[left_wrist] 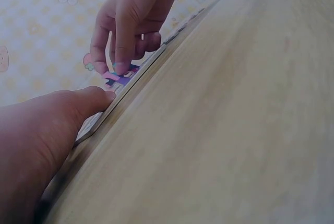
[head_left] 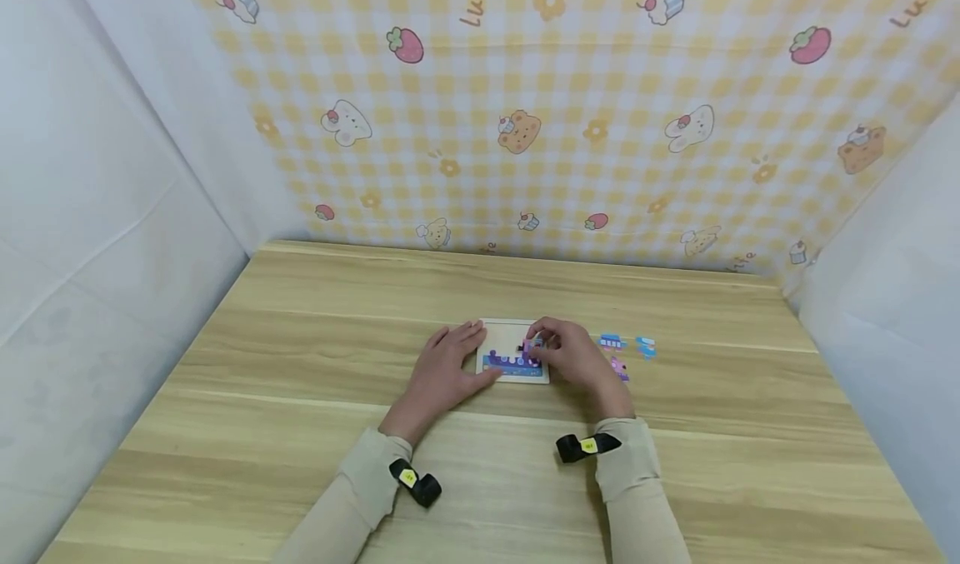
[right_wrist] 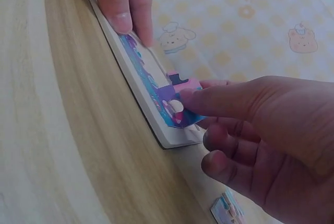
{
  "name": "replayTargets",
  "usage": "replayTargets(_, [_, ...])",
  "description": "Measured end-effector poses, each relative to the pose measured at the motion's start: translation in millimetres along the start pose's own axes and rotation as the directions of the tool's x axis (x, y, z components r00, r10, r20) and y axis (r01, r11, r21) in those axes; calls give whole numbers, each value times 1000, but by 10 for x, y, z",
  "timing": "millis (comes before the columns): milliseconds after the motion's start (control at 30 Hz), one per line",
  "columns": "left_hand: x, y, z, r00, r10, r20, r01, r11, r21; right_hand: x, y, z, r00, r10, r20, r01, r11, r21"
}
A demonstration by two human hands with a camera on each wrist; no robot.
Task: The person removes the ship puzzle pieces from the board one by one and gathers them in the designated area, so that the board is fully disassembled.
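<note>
The right hand (head_left: 573, 352) pinches a pink and purple puzzle piece (right_wrist: 187, 87) between its thumb and index finger, over the right part of a small pale puzzle board (head_left: 504, 334). Whether the piece touches the board (the thumb covers part of it) I cannot tell. The other fingers of this hand are bent and hold nothing.

The left hand (head_left: 444, 366) lies at the board's left side, thumb apart from the fingers: fingertips rest on the upper left of the frame, the thumb on its lower edge. Blue and purple printed sections fill the lower part of the board; above them its bare pale base shows.

Just right of the right hand, a blue piece (head_left: 611, 342), a light blue and white piece (head_left: 646, 347) and a pink-purple piece (head_left: 619, 369) lie on the wood-grain counter (head_left: 360, 322). Behind hangs a yellow checked cloth (head_left: 555, 72).
</note>
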State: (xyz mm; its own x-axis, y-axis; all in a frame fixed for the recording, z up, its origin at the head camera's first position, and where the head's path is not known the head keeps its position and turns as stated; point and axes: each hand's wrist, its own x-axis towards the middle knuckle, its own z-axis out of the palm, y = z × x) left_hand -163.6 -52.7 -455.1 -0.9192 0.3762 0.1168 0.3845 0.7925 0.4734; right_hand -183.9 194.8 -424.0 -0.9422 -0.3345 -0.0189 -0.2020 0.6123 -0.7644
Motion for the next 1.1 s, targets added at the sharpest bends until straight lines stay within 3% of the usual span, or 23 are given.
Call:
replayTargets(467, [0,14,-1,1000,-15,4,15,1000,-17,-17,5,-30,999,0,-40,3,997,83])
replayTargets(633, [4,17,-8,1000,-11,2,11,1000,-29,-45,2,-103,997,35,-65,-25,988,150])
replayTargets(800, [12,8,-5,1000,-10,-5,10,999,-30,-184,71,-380,988,70,-140,-35,971,237])
replayTargets(933, [15,0,-2,1000,-12,-3,11,999,-39,-470,220,-745,964,86,-250,-32,977,210])
replayTargets(1033, [14,-7,-6,1000,-9,-1,9,999,-44,-731,384,-978,951,140,-276,-94,980,175])
replayTargets(1100, [9,-17,-13,1000,-9,0,9,999,-40,-875,497,-1080,948,195,-251,-155,973,169])
